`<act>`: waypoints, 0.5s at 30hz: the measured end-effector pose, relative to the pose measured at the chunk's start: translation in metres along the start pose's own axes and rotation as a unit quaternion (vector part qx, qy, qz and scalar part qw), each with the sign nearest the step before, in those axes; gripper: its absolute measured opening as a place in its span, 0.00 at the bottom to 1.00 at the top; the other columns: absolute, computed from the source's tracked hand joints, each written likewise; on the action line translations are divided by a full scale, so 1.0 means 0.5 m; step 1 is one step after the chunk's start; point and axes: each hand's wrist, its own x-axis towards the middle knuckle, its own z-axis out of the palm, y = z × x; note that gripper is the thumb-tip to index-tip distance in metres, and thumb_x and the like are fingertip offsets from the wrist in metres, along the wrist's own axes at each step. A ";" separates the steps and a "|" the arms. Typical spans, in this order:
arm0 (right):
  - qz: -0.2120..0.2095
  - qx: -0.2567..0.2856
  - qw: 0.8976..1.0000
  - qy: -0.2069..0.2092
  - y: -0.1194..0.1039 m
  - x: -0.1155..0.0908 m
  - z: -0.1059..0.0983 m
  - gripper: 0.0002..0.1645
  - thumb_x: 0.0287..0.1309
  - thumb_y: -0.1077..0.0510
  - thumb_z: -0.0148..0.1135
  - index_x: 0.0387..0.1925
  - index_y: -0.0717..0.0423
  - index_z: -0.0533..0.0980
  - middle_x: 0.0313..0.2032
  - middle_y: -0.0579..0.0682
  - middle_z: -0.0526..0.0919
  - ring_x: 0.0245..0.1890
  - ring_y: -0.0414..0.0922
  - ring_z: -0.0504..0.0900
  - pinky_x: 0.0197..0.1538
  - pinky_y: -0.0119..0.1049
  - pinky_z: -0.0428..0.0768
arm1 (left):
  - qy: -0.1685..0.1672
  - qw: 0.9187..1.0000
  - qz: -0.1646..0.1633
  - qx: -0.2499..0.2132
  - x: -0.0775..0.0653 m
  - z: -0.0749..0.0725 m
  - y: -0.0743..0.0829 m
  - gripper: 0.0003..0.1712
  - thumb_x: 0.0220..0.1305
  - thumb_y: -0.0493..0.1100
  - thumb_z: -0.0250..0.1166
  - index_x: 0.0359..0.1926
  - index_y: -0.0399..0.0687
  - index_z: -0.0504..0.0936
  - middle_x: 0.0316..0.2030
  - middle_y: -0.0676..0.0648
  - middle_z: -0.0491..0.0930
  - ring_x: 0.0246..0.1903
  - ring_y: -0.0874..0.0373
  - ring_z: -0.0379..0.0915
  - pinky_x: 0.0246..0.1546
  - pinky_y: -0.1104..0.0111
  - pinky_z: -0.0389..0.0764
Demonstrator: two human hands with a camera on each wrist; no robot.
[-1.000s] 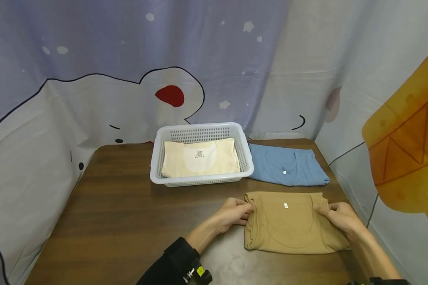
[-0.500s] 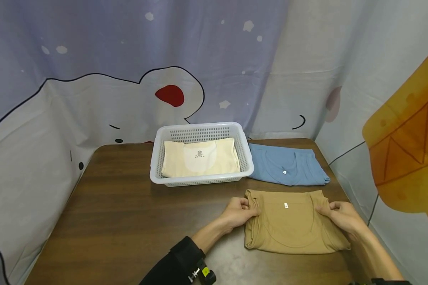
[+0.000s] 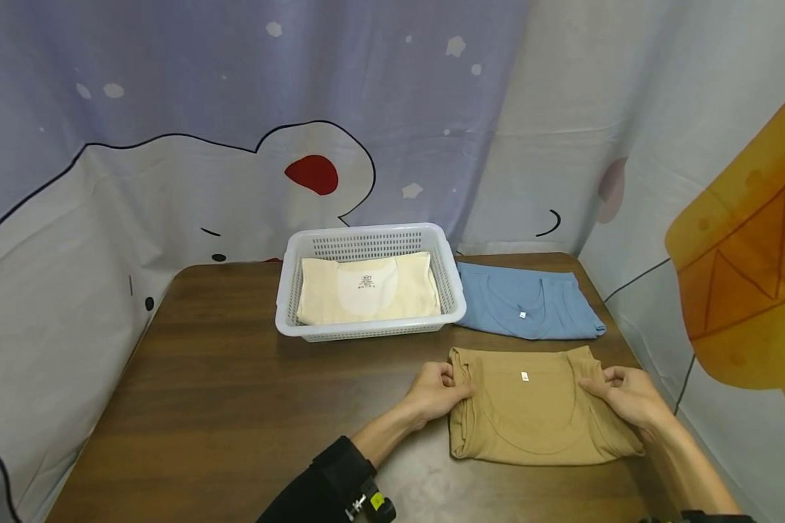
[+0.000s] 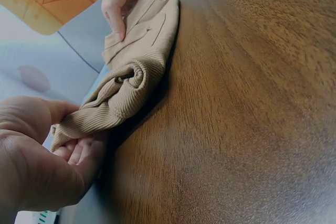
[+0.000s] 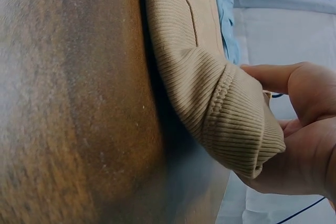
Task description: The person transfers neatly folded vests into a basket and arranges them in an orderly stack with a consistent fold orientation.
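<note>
A folded tan ribbed shirt [image 3: 530, 414] lies on the table at the front right, its neckline and small white tag facing up. My left hand [image 3: 435, 392] grips its left edge, thumb on top and fingers beneath. In the left wrist view the left hand [image 4: 47, 150] pinches the far end of the rolled cloth [image 4: 121, 93]. On the opposite side my right hand [image 3: 628, 396] holds the shirt's right edge. The right wrist view has the right hand [image 5: 299, 129] with its thumb over the ribbed fold [image 5: 236, 114] and its fingers under it.
Behind the tan shirt lies a folded blue shirt [image 3: 526, 301]. Left of that, a white plastic basket [image 3: 369, 334] holds a folded cream garment [image 3: 366, 290]. The brown table [image 3: 203, 407] backs onto a printed curtain [image 3: 170, 196].
My left hand has shifted slightly to the right and now has its thumb over the tan shirt's edge. That side's upper edge has risen a little. The right hand stays nearly still.
</note>
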 end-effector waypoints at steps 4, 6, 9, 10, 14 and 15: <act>-0.010 0.002 1.000 0.008 -0.002 -0.003 0.000 0.27 0.80 0.44 0.69 0.52 0.68 0.80 0.34 0.45 0.88 0.32 0.38 0.82 0.35 0.34 0.83 | 0.006 1.000 0.000 0.008 -0.002 0.000 0.001 0.07 0.65 0.35 0.77 0.39 0.38 0.86 0.27 0.53 0.78 0.27 0.64 0.75 0.29 0.75 0.75; -0.017 0.000 1.000 0.015 -0.004 -0.004 0.000 0.26 0.79 0.44 0.70 0.50 0.66 0.80 0.32 0.45 0.87 0.31 0.38 0.82 0.35 0.33 0.82 | 0.011 1.000 0.001 0.012 -0.003 -0.001 0.001 0.08 0.64 0.35 0.77 0.40 0.38 0.86 0.29 0.53 0.79 0.29 0.63 0.75 0.30 0.75 0.75; -0.034 -0.018 0.999 0.027 -0.011 -0.009 -0.002 0.24 0.78 0.43 0.71 0.46 0.64 0.80 0.31 0.44 0.84 0.30 0.37 0.79 0.34 0.33 0.80 | 0.015 1.000 0.005 0.017 -0.006 -0.004 0.003 0.09 0.64 0.36 0.78 0.41 0.38 0.87 0.30 0.52 0.80 0.31 0.62 0.76 0.31 0.75 0.76; -0.039 -0.024 0.999 0.029 -0.015 -0.010 -0.003 0.24 0.78 0.43 0.71 0.45 0.63 0.80 0.30 0.44 0.83 0.29 0.37 0.78 0.33 0.33 0.79 | 0.015 1.000 0.008 0.016 -0.007 -0.005 0.003 0.09 0.64 0.36 0.78 0.41 0.38 0.87 0.31 0.51 0.81 0.31 0.62 0.76 0.31 0.74 0.76; -0.051 -0.029 0.998 0.029 -0.030 -0.019 -0.007 0.23 0.77 0.43 0.72 0.43 0.61 0.80 0.26 0.41 0.81 0.27 0.36 0.77 0.32 0.33 0.78 | 0.014 1.000 0.015 0.017 -0.013 -0.012 0.002 0.10 0.64 0.37 0.79 0.43 0.38 0.88 0.32 0.50 0.84 0.32 0.62 0.79 0.33 0.74 0.78; -0.050 -0.021 0.998 0.024 -0.034 -0.021 -0.008 0.23 0.77 0.43 0.72 0.43 0.60 0.80 0.25 0.41 0.81 0.27 0.36 0.77 0.32 0.33 0.78 | 0.013 1.000 0.016 0.018 -0.016 -0.015 0.002 0.10 0.64 0.37 0.79 0.43 0.38 0.88 0.32 0.50 0.84 0.31 0.62 0.79 0.33 0.74 0.78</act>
